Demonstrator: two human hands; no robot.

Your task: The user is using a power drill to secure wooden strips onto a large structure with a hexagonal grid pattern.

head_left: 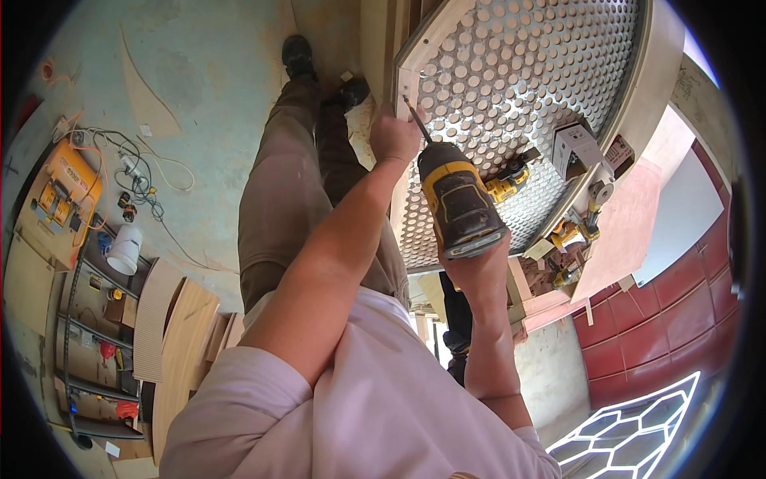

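My right hand (477, 267) is wrapped round the grip of a yellow and black cordless drill (456, 195). The drill's long thin bit (418, 120) slants up and left, its tip at the pale wooden frame (408, 80), where a small dark spot shows. My left hand (395, 137) is closed at the frame's edge, just left of the bit, with its fingertips partly hidden. Inside the frame lies a panel full of round holes (511, 68). A second yellow and black power tool (508, 182) rests on that panel, right of the drill.
A white box (576, 150), an angle grinder (597, 199) and other yellow tools (565, 234) sit along the right side. Cables (140, 176), a yellow case (73, 180) and a white bucket (125, 249) are at the left. Curved wooden boards (183, 343) lean beside a dark shelf (96, 383).
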